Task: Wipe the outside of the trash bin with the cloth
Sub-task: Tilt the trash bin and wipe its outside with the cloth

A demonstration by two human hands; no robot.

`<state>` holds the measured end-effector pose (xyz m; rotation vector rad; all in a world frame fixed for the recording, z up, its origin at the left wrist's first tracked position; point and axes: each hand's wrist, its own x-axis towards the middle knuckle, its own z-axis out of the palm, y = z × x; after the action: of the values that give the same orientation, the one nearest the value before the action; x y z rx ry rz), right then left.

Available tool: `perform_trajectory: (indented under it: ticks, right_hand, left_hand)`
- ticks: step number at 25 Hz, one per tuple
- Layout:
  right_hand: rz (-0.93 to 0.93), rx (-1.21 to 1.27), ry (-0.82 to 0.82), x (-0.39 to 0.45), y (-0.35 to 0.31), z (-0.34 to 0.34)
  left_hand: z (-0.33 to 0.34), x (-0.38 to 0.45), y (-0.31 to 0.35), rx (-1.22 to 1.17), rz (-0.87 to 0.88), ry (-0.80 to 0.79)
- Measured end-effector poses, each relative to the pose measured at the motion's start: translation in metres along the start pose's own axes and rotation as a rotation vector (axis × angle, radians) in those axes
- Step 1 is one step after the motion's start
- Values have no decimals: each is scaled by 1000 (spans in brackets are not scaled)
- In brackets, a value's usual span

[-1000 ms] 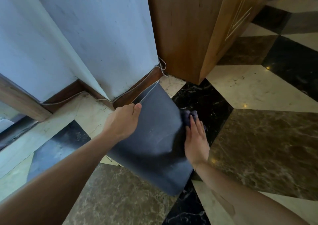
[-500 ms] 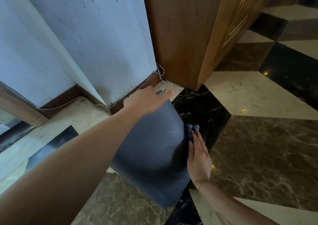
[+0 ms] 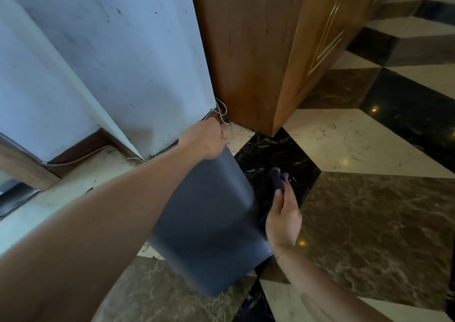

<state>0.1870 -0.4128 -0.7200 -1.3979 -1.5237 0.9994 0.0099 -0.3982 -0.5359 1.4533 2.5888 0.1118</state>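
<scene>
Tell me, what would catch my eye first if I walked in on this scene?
Most striking is the dark grey trash bin at the centre, tilted over the patterned marble floor, with the left hand gripping its far end near the wall. Just right of it, the right hand holds a dark blue cloth beside the bin's side. Behind them stand a scuffed white wall and a wooden cabinet.

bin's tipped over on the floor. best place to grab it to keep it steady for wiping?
Probably the far end of the trash bin, near the wall, taken from above: the left hand already holds it there. The bin lies tilted, its broad dark side facing up, which leaves the right flank free for the right hand with the cloth.
</scene>
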Motion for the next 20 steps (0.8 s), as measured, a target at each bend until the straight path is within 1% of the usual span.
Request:
perform_trajectory:
  ticks: [2, 4, 6, 8, 11, 13, 15, 17, 20]
  right_hand:
    - [85, 103, 100, 17, -14, -5]
    - [125, 183, 148, 30, -29, -11]
    - [124, 228, 190, 39, -39, -18]
    - [102, 241, 195, 40, -46, -21]
    - [53, 233, 146, 34, -54, -22]
    - [17, 239, 111, 25, -59, -21]
    - [-61, 239, 63, 13, -63, -18]
    - [-129, 227, 10, 1, -64, -12]
    - [-193, 207, -82, -14, -62, -1]
  left_hand:
    - [-28, -3, -26, -49, 47, -40]
    - [-44, -15, -55, -225, 56, -23]
    - [-45, -27, -77, -407, 49, -11]
    - [-38, -38, -94, -454, 58, -54]
    - [-36, -49, -111, -490, 114, -111]
    - [-45, -52, -116, -416, 154, -173]
    - [-51, -50, -116, -236, 155, -200]
    - [-50, -49, -102, -139, 126, -144]
    - [-33, -49, -70, -81, 161, -23]
